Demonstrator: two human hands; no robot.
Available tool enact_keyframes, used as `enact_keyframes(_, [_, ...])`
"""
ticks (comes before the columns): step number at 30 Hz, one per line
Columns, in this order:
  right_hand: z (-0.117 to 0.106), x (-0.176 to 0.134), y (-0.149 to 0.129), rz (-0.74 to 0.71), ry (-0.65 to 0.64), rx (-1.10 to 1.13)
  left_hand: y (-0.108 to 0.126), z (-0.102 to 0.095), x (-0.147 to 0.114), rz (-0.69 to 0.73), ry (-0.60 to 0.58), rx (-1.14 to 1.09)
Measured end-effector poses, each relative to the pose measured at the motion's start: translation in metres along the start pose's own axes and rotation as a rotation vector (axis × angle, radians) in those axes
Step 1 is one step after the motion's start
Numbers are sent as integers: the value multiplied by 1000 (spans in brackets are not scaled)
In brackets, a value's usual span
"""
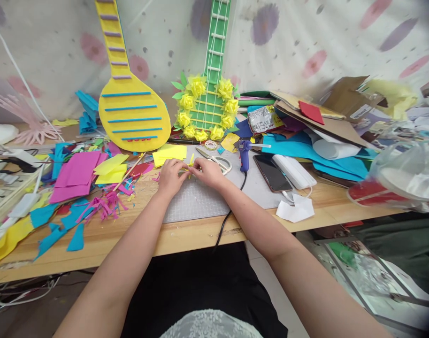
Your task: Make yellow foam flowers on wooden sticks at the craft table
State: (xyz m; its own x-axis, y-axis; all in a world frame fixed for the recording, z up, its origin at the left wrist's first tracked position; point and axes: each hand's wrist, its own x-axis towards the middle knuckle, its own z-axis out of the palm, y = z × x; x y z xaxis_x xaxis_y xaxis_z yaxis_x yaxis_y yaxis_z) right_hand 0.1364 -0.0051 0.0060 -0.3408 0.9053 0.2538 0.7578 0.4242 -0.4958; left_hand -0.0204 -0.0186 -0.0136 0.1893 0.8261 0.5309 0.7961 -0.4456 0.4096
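My left hand [172, 178] and my right hand [209, 172] meet over the grey cutting mat [186, 206], their fingertips closed on a small yellow paper piece [191, 159]. Its exact shape is mostly hidden by my fingers. Just behind the right hand lie scissors [224, 164] with white handles. A purple glue gun [244, 155] rests farther right, its black cord running under my right forearm. Beyond my left hand is a stack of yellow paper [169, 154]. At the back stands a green paper instrument [209, 108] with yellow paper flowers [230, 107] around its body.
Left of the green one leans a yellow paper instrument [133, 112] with blue strips. Magenta sheets [77, 171] and coloured scraps cover the left side. A phone [272, 172], a white power bank [294, 171], blue paper [288, 146] and a red-and-white tub [383, 188] lie to the right.
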Motion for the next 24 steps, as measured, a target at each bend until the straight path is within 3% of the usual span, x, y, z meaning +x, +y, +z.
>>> enact_keyframes(4, [-1, 5, 1, 91, -67, 74, 5, -4, -1, 21, 104, 59])
enact_keyframes(8, [-3, 9, 2, 88, -92, 150, 9, -6, -1, 108, 95, 70])
enact_keyframes(16, [-5, 6, -2, 50, -58, 97, 6, -6, -1, 151, 103, 117])
enact_keyframes(24, [-6, -6, 6, -251, 96, 18, -2, -2, -2, 141, 120, 174])
